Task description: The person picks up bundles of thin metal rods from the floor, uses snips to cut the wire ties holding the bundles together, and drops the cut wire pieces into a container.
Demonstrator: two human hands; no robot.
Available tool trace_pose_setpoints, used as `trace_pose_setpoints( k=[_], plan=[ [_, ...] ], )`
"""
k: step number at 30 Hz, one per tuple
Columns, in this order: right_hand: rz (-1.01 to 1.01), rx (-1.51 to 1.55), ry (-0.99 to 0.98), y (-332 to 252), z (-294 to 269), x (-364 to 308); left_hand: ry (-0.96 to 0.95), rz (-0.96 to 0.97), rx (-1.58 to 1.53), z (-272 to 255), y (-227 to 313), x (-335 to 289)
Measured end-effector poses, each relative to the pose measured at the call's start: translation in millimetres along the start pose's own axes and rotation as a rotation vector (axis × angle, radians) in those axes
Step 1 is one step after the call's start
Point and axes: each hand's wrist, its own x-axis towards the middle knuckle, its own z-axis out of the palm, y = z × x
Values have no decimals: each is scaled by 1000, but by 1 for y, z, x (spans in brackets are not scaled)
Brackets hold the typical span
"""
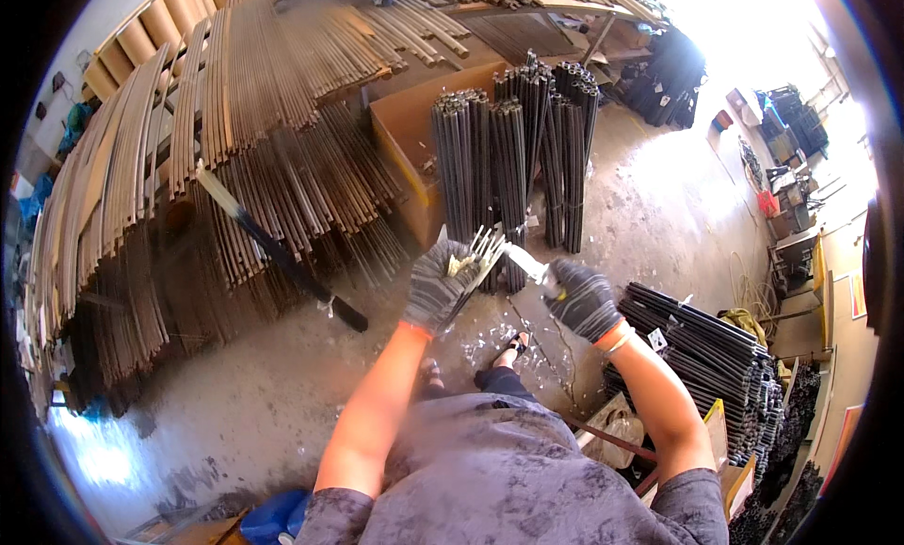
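My left hand (439, 283), in a striped grey glove, is closed round a bunch of thin pale strips (486, 249) whose ends fan out past the fingers. My right hand (578, 298), gloved alike, grips a flat whitish blade-like tool (524, 262); a bit of yellow shows at the fingers, and its exact kind is unclear. The tool's far end points toward the strips. Just beyond both hands stand upright bundles of dark rods (466, 159), their ends facing up.
Long rods (254, 84) lie stacked on racks at the left. An open cardboard box (400, 112) stands behind the bundles. More dark rods (702, 357) lie piled at the right. White scraps (471, 343) litter the floor. A dark strip with a pale end (273, 244) slants at the left.
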Motion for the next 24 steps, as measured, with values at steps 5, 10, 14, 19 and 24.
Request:
trace_pose_setpoints(
  k=[5, 10, 14, 19, 24],
  plan=[
    [-68, 113, 94, -5, -19, 6, -16, -57, -97, -2, 1, -4],
    [-137, -86, 0, -14, -28, 2, -23, 75, -64, 1, 2, -3],
    [-167, -106, 1, -14, -23, 0, 62, 123, -52, 5, 10, -6],
    [-142, -153, -20, -22, -27, -1, 77, 130, -115, 7, 12, -10],
    [-155, -259, -5, -27, -29, 2, 85, 213, -59, 7, 10, -12]
  ],
)
